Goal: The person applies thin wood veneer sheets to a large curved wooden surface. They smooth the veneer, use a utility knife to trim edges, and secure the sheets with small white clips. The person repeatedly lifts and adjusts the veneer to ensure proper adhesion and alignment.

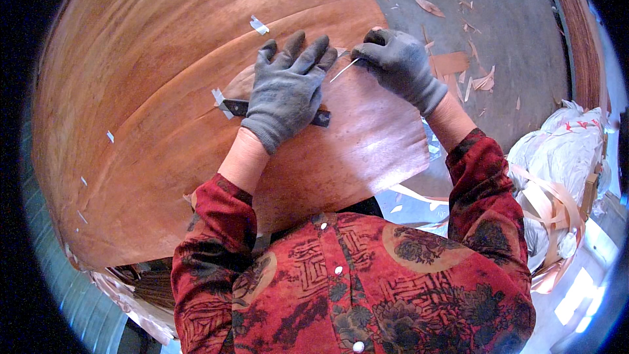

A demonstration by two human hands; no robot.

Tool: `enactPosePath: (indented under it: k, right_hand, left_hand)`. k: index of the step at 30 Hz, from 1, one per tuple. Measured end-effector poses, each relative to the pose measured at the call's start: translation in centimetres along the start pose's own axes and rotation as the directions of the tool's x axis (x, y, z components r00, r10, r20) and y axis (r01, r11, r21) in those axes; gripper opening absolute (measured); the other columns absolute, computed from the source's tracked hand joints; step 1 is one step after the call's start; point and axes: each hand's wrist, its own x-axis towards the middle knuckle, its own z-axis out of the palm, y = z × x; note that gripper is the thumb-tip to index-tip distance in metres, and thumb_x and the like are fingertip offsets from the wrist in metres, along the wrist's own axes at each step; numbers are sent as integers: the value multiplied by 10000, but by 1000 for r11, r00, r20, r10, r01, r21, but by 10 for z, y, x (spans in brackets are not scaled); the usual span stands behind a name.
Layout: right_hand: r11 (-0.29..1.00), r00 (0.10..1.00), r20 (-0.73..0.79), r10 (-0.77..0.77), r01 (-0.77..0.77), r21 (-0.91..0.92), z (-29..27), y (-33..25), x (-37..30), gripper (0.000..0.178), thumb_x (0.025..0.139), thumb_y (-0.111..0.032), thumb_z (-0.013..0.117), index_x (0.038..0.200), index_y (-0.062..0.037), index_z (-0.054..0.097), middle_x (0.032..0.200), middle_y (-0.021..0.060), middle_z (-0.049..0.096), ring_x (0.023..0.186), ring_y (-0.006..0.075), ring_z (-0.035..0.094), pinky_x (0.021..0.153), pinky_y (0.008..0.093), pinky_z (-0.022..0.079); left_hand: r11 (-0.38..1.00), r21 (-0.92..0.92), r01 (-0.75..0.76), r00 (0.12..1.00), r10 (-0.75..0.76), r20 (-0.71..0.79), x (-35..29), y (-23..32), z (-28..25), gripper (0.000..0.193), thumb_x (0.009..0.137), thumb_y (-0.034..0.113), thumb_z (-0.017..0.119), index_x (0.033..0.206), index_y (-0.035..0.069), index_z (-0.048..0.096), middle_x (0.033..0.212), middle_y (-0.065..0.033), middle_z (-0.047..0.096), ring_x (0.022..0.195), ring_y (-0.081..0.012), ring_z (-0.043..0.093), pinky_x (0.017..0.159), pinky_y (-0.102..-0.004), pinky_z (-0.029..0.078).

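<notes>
A thin pale strip (343,70) lies between the two hands, over the near part of the wooden sheet (196,157). One end is at the fingertips of the right hand (400,66); from there its long axis slants down and left, toward the wearer, and its free end points into the gap beside the left hand (285,95). The right hand is the nearer one, its thumb and fingers curled closed in a pinch on the strip. The left hand lies palm down just to the left of the strip, fingers stretched and slightly spread on the sheet, closed around nothing that shows (the underside of the palm is hidden, so I cannot tell whether it also holds the dark bar (234,107) there). That bar is flat, straight and narrow, and runs crosswise under the palm, showing at both sides.

Both hands wear grey knit gloves with darker fingers. The sheet is thin and reddish brown, with long curving grain, a glossy pale area at right and small bits of whitish tape (259,25) stuck on. Beyond its right edge, torn scraps (483,81) litter the grey floor (485,0), and crinkled white plastic (557,151) bulges near the right sleeve (488,190).
</notes>
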Motion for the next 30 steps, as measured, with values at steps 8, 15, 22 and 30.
enactPosePath:
  k: [8, 15, 22, 30]
  right_hand:
    - [989, 992, -35, 120, -116, 93, 6, -1, 3, 100, 773, -232, 608, 787, -134, 594, 760, 69, 572, 623, 286, 594, 564, 376, 488]
    - [823, 809, 477, 345, -504, 260, -15, 7, 29, 263, 795, -326, 575, 773, -65, 600, 683, 143, 602, 663, 317, 601, 599, 410, 456]
    - [803, 723, 557, 408, -575, 159, -20, 3, 43, 249, 767, -318, 564, 761, -79, 635, 690, 148, 615, 648, 310, 611, 616, 397, 475]
    - [825, 720, 571, 395, -551, 126, -21, 2, 53, 208, 696, -260, 583, 732, -68, 653, 702, 163, 622, 664, 319, 618, 627, 396, 486]
  left_hand:
    - [1000, 1, -14, 1000, 14, 5, 1, 1, -5, 468, 778, 240, 519, 1243, 185, 526, 1349, -23, 446, 1249, -254, 398, 1016, -510, 253]
    - [1000, -27, -1, 999, 0, -33, 0, -1, -1, 412, 788, 198, 514, 1196, 180, 566, 1287, -43, 511, 1214, -262, 438, 1019, -528, 246]
    - [996, -66, -51, 996, 45, -83, -3, -4, -4, 378, 779, 192, 529, 1151, 188, 598, 1249, -10, 548, 1195, -279, 462, 1020, -547, 257]
    - [992, -34, -122, 992, 121, -19, -5, -1, -6, 411, 755, 288, 580, 1162, 226, 594, 1294, 35, 513, 1261, -272, 395, 1036, -574, 231]
